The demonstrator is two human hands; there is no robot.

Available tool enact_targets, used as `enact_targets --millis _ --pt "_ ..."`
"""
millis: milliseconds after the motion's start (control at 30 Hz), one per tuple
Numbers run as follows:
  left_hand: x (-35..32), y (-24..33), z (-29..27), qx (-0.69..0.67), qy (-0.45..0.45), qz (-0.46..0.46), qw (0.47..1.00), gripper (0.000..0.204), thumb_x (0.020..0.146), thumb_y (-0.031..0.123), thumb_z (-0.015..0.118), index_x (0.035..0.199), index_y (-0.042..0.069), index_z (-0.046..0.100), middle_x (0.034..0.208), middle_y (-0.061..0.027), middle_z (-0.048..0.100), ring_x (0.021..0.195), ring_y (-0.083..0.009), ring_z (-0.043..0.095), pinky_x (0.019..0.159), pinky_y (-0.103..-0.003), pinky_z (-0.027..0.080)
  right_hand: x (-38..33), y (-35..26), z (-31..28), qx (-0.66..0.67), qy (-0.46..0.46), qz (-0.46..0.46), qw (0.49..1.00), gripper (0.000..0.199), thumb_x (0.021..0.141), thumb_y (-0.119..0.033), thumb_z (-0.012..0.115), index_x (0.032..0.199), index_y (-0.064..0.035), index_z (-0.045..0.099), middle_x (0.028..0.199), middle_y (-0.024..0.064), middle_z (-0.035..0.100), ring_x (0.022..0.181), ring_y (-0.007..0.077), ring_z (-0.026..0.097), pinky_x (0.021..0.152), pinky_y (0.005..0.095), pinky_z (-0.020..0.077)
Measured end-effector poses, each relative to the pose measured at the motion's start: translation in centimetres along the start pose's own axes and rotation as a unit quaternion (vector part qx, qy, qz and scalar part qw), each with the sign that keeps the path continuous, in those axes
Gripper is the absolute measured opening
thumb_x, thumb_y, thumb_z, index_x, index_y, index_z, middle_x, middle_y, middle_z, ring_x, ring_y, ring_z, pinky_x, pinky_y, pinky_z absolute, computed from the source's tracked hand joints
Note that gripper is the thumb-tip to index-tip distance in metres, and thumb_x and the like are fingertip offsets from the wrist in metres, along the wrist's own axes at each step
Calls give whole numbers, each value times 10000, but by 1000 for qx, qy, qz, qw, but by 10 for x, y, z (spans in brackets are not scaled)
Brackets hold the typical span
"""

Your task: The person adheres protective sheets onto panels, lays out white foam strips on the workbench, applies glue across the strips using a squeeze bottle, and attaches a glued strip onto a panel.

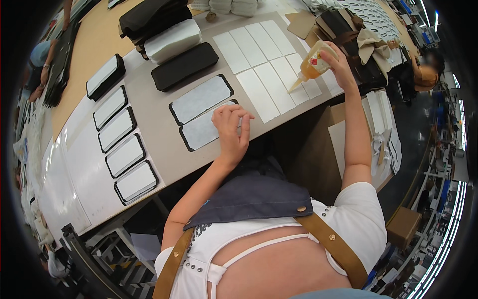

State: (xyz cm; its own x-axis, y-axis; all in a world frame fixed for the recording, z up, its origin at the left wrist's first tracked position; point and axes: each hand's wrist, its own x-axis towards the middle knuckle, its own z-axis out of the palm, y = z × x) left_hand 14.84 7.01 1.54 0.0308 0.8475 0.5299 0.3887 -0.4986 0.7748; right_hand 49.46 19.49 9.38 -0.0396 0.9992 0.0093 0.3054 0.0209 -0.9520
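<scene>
Amber fluid fills the squeeze bottle (314, 62) gripped by the right hand (339, 67) above the front edge of the bench (168, 154). Its nozzle tilts down to the white panels (251, 82); whether the tip touches them, I cannot tell. These panels lie in two close-set rows, with thin gaps between, and the nearer row ends near the front edge.

Loosely curled, with nothing visible in its fingers, the left hand (231, 124) covers one end of the nearer of two pale, black-bordered pieces (201, 99); contact is unclear. A narrow grey margin separates this pair from the front edge, and a broader grey strip lies between it and the row of black-edged pieces (124, 157) toward the left end.

Farther back, a black padded block (184, 67) and a white stack (173, 41) limit room toward the far edge; brown and black material (343, 27) crowds the right side.
</scene>
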Motion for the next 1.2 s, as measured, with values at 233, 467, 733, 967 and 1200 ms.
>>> enact_targets --millis 233,467,733,967,1200 --pt "-1 -3 0 -2 2 -6 1000 33 915 91 631 903 112 653 995 -44 588 1024 -267 475 959 -418 306 -24 -1 -5 2 -5 6 1000 574 849 -445 759 1244 -62 596 1081 29 630 1018 122 595 897 264 463" --pt "0 -2 0 -5 1 -7 1000 38 920 93 625 907 114 654 997 -45 590 1030 -268 475 963 -419 306 -3 12 -11 142 44 -29 988 535 911 -412 737 1269 -50 574 1119 27 641 1056 109 628 922 257 496" --pt "0 -1 -1 -4 -6 -9 1000 41 923 96 623 909 118 654 1003 -39 590 1040 -271 468 977 -426 292 41 11 18 96 74 -80 989 533 944 -415 710 1310 -62 548 1142 31 640 1059 102 636 912 258 508" --pt "1 -1 0 13 1 4 1000 73 953 119 597 894 98 635 978 -45 584 1029 -252 479 964 -395 305 51 13 20 70 79 -61 993 645 866 -436 792 1307 -37 544 1146 64 635 1036 132 644 887 284 537" --pt "0 -2 0 2 -4 -6 1000 29 911 96 637 904 117 656 1003 -46 583 1036 -278 475 959 -429 304 42 7 14 48 53 -52 996 538 912 -431 741 1284 -82 569 1093 -5 636 1006 63 622 847 209 492"
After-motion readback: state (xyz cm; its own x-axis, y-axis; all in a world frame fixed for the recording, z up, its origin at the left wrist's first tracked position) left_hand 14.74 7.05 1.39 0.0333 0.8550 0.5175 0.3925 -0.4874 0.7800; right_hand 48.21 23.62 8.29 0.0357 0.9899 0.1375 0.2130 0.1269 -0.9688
